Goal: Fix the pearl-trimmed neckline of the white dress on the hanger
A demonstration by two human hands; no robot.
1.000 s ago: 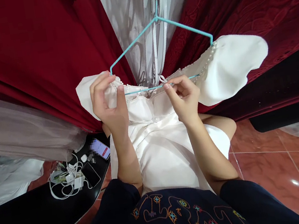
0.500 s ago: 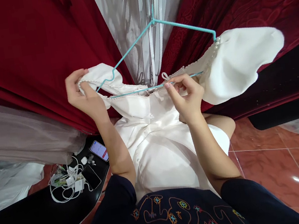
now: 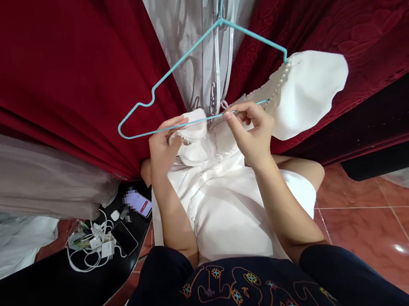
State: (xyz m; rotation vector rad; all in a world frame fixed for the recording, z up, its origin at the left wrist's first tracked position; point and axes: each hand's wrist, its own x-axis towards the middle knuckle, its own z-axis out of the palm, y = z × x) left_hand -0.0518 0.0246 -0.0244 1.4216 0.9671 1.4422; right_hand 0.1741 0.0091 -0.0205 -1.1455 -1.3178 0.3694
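Note:
A white dress (image 3: 230, 216) with pearl-like beading along its neckline spreads across my lap. Its right sleeve still hangs over the right end of a light blue hanger (image 3: 184, 54); the hanger's left end is bare. My left hand (image 3: 166, 146) is closed on the dress's left sleeve, just below the hanger's lower bar. With thumb and fingers, my right hand (image 3: 250, 125) pinches that lower bar near its middle, beside a small white loop. Part of the neckline is hidden behind my right hand.
Dark red curtains (image 3: 59, 67) hang on both sides, with white fabric (image 3: 189, 31) between them. At left, a black bench (image 3: 58, 305) carries a lit phone (image 3: 141, 204), a dark phone (image 3: 125, 238) and tangled white cables (image 3: 94, 243). Red floor tiles (image 3: 367, 199) lie at right.
My left hand has moved right and slightly down with the left sleeve, which has come off the hanger's left end. My right hand keeps its pinch on the bar.

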